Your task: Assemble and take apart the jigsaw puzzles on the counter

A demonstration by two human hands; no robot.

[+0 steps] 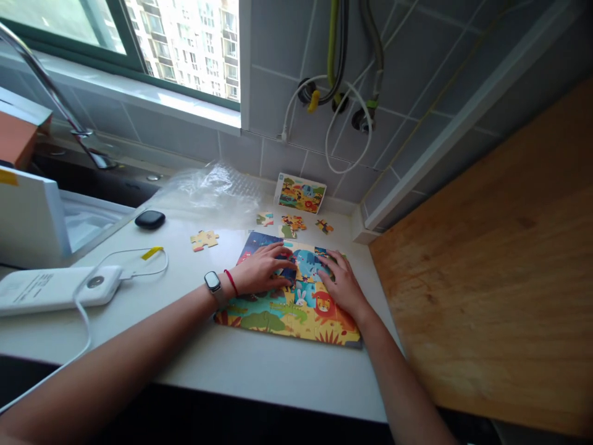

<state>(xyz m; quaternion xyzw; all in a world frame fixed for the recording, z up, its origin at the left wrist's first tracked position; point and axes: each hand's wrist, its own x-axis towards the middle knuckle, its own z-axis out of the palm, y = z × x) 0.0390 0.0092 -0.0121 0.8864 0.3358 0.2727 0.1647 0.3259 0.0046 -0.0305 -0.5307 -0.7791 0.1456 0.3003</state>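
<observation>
A jigsaw puzzle (273, 320) with jungle animals lies on the white counter, its lower rows joined together. My left hand (264, 269), with a watch and red cord at the wrist, rests over its left-middle part. The fingers are stretched out toward the blue elephant pieces (306, 262). On the upper right side lies my right hand (343, 284), fingers spread and touching the surface near the elephant. The hands partly cover the picture beneath them. Behind the puzzle are loose puzzle pieces (294, 222), and another piece (204, 240) lies to the left.
A picture card (302, 194) leans against the tiled wall. Clear plastic wrap (213, 191) lies at the back left. A black case (150, 219) and a white power bank (60, 287) with a cable are at left, near the sink (111, 185). A wooden panel (491, 266) borders the right.
</observation>
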